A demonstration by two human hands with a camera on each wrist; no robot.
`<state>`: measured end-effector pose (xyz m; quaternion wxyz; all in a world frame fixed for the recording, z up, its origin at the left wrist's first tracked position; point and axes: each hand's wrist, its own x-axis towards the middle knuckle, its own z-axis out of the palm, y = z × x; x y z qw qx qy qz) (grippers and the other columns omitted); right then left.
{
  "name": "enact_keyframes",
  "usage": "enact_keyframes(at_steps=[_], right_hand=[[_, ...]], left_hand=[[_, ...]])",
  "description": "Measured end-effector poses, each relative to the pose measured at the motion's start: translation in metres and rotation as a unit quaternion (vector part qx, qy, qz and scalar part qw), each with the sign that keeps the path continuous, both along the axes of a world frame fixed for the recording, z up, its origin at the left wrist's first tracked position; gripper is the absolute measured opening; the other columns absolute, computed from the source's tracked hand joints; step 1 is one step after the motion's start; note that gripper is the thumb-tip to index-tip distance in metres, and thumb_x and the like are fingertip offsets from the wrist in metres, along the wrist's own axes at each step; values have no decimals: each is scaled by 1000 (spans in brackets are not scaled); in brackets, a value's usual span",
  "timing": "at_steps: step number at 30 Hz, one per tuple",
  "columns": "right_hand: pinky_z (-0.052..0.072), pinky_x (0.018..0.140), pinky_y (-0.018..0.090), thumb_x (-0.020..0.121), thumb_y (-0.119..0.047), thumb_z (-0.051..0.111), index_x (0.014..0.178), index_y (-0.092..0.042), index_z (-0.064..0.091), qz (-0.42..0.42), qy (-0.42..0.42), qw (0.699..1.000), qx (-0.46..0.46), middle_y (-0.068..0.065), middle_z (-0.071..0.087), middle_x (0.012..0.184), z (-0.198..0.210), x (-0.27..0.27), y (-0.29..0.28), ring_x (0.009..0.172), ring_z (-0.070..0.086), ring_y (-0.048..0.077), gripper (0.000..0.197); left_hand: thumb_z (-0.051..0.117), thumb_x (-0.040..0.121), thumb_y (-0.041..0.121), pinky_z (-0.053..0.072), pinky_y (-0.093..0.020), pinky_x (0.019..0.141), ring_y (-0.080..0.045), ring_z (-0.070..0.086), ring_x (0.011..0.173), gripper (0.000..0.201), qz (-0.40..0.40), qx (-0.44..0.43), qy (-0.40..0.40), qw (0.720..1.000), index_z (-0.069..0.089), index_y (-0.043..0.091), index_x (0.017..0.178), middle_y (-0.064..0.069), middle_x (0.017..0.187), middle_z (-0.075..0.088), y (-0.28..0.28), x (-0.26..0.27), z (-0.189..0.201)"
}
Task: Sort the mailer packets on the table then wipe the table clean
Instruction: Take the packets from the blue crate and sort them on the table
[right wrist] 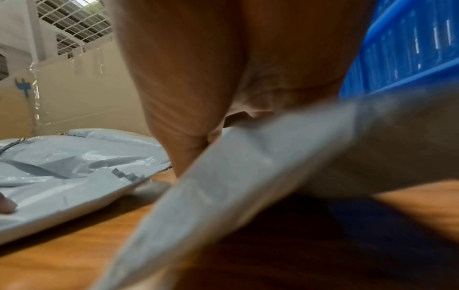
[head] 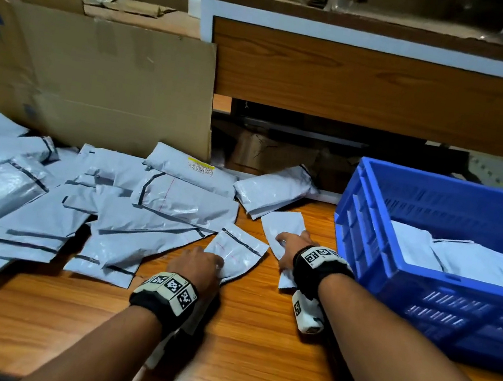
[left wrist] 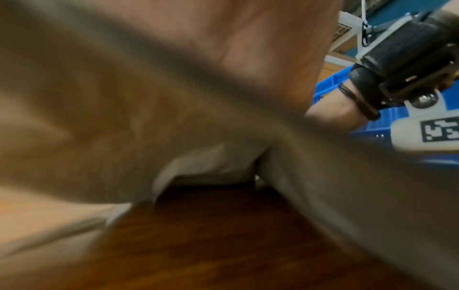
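Observation:
Several grey mailer packets point(head: 78, 207) lie heaped across the left of the wooden table point(head: 241, 335). My left hand point(head: 211, 264) grips the near edge of a small packet with a dark seal strip point(head: 239, 249), at the pile's right end. My right hand point(head: 287, 248) pinches a small plain white packet point(head: 282, 224) beside the blue crate point(head: 366, 240). In the right wrist view that white packet point(right wrist: 248, 176) tilts up off the table under my palm, blurred. In the left wrist view my left hand point(left wrist: 149, 98) fills most of the frame, out of focus.
The blue crate's rim point(head: 473, 182) stands at the right and holds a few white packets point(head: 478, 260). Flattened cardboard point(head: 113, 81) leans behind the pile. A wooden shelf panel point(head: 389, 87) runs along the back. Bare table wood lies in front of both arms.

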<state>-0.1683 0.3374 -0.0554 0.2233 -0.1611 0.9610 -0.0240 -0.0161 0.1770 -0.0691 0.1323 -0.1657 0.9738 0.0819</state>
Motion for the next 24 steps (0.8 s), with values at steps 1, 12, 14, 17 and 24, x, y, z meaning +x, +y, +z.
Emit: enact_keyframes(at_steps=[1, 12, 14, 17, 24], right_hand=[[49, 94, 40, 80, -19, 72, 141, -38, 38, 6, -1, 1000, 2, 13, 23, 146, 0, 2, 0, 117, 50, 41, 72], [41, 89, 21, 81, -20, 71, 134, -26, 54, 102, 83, 989, -72, 2, 50, 141, 136, 2, 4, 124, 51, 20, 56], [43, 82, 19, 80, -22, 72, 132, -29, 57, 121, 98, 985, -75, 0, 58, 130, 173, 1, 14, 114, 55, 18, 55], [39, 60, 13, 81, -21, 71, 130, -31, 57, 126, 109, 983, -74, -15, 57, 87, 221, -2, 48, 78, 53, 8, 52], [42, 87, 25, 83, -24, 72, 132, -38, 54, 73, 133, 986, -66, -8, 48, 109, 267, -34, 160, 97, 51, 13, 54]], left_hand=[[57, 87, 41, 48, -38, 94, -28, 55, 116, 36, 1, 16, 4, 1000, 56, 41, 123, -8, 125, 55, -3, 0, 1], [66, 84, 45, 44, -34, 95, -25, 53, 121, 44, 44, 102, 183, 977, 59, 36, 126, -3, 131, 59, -20, -29, 104], [67, 83, 46, 44, -35, 96, -27, 53, 121, 46, 29, 115, 209, 971, 60, 32, 126, -5, 133, 58, -13, -41, 127], [69, 82, 48, 46, -36, 98, -28, 56, 118, 48, 8, 133, 234, 963, 61, 29, 125, -6, 133, 59, 8, -63, 153], [71, 79, 50, 45, -30, 95, -25, 56, 119, 54, -67, 182, 260, 946, 63, 21, 125, -7, 131, 61, 101, -123, 188]])
